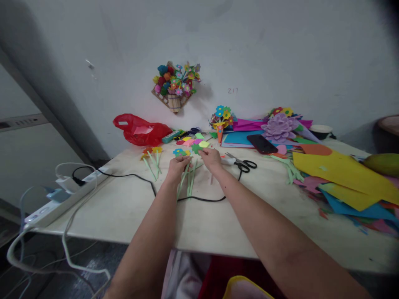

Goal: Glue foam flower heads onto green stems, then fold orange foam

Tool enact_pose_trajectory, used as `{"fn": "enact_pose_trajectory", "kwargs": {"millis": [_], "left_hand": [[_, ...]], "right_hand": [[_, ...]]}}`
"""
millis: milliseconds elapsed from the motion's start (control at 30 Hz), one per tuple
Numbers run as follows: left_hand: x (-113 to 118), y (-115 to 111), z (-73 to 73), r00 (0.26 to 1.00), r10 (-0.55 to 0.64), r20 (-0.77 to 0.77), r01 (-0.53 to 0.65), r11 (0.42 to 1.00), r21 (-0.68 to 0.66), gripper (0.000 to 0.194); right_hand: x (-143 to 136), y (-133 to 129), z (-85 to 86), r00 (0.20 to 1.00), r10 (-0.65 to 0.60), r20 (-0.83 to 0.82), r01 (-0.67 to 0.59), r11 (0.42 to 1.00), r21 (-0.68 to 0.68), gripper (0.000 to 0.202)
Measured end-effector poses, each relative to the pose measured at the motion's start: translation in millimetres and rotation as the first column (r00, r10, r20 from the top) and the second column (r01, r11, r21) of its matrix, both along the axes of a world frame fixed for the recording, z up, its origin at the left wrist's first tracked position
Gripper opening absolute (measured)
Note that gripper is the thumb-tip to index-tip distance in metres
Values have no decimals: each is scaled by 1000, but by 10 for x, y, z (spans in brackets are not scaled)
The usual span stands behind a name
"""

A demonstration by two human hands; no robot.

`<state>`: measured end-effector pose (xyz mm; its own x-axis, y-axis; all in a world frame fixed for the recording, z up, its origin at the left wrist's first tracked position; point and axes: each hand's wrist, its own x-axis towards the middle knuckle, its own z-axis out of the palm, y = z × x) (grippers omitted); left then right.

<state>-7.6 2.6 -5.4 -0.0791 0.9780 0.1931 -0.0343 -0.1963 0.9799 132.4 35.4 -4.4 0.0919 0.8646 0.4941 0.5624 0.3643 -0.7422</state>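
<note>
My right hand (211, 160) is closed in a pinch on a green foam flower cutout (196, 148). Close beside it, my left hand (178, 167) has its fingers pressed together, apparently on a pale green strip (183, 182) that runs down from them. More pale green strips (191, 178) lie between my forearms. Just beyond the left fingertips show blue and yellow flower shapes (179, 152); whether they touch the hand I cannot tell. To the left, orange and yellow flowers (151, 152) lie with strip stems. A glue gun (229, 160) with a black cord rests right of my right hand.
Black-handled scissors (246, 165) and a phone (262, 143) lie to the right. Coloured foam sheets (339, 174) pile at the far right. A red plastic bag (140, 131) sits back left. The black cord (202, 199) crosses in front; a power strip (62, 199) lines the left edge.
</note>
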Motion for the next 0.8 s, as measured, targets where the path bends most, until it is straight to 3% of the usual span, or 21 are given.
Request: {"fn": "enact_pose_trajectory", "kwargs": {"millis": [233, 800], "left_hand": [[-8, 31, -31, 1000, -9, -7, 9, 1000, -13, 25], [13, 3, -12, 1000, -7, 8, 8, 998, -55, 18]], "right_hand": [[-24, -62, 12, 992, -25, 121, 27, 1000, -15, 27], [-29, -20, -58, 985, 33, 166, -28, 999, -34, 26]]}}
